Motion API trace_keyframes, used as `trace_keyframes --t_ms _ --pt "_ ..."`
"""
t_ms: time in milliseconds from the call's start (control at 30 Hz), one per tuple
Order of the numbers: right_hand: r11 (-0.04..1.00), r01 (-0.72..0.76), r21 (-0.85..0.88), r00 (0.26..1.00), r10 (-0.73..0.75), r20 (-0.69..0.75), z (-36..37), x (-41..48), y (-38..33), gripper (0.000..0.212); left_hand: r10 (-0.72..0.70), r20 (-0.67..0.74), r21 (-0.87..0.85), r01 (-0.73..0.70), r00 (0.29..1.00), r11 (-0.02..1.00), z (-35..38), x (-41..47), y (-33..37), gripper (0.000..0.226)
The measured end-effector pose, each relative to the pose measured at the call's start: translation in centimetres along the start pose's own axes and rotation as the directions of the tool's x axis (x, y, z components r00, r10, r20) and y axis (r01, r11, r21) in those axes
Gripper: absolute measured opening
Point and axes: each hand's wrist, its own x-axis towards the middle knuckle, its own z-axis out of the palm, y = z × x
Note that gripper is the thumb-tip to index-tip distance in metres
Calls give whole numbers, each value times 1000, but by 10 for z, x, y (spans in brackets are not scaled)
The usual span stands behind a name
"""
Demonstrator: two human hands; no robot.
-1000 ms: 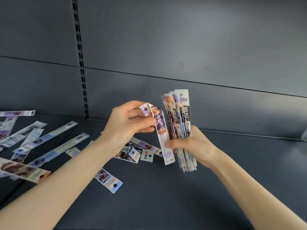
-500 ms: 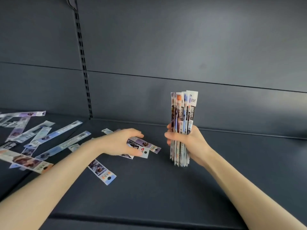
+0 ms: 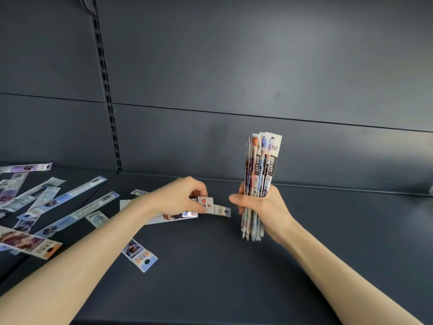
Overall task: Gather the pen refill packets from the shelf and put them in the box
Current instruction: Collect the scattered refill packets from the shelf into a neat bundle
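right hand: the right hand (image 3: 260, 207) is clenched round a bundle (image 3: 261, 165) of refill packets, held upright just above the shelf (image 3: 234, 277).
left hand: the left hand (image 3: 178, 198) lies low on the shelf, fingers curled over a small pile (image 3: 210, 206) of packets; it looks to be pinching them, though the fingertips are partly hidden.
where the rest lie: loose packets (image 3: 70, 200) are strewn over the far left of the shelf, and a single packet (image 3: 139, 253) lies just beside the left forearm.
box: not in view, so most of the job looks undone.
risk, bundle fanning out: the bundle is gripped low, with a long stretch standing free above the fist. the sleeves look slick, so one could slide out or the top could splay if the grip eases.
risk, uneven ends: the lower ends hang ragged below the fist, so a shorter-held packet may drop through.
risk, partial pickup: the small pile overlaps at angles. a pinch on the top sleeve alone would likely leave the lower ones behind or flick them off.
risk, merging: pushing new packets into a full fist means loosening it briefly, which is when the bundle could spill.
risk, forearm sweep: the single packet sits near the front edge, and a drag of the arm could knock it off.
risk, missed ones: the loose packets are well apart from both hands and easy to leave.
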Motion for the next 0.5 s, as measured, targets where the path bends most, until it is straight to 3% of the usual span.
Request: trace_keyframes --t_ms 133,300,400,500 --pt "996 23 81 998 -19 -52 -4 3 1 20 45 -151 -163 -70 988 984 -7 2 8 4" --pt "996 12 84 999 -9 -30 -2 3 0 16 -25 -103 -190 5 994 982 -17 7 17 4" --pt "996 6 88 999 -2 -40 -3 3 1 18 -48 -323 -287 -50 945 956 -27 13 21 7" --pt "997 13 79 999 -10 -41 -4 3 0 17 -72 -582 -431 -232 810 872 -35 11 36 5"
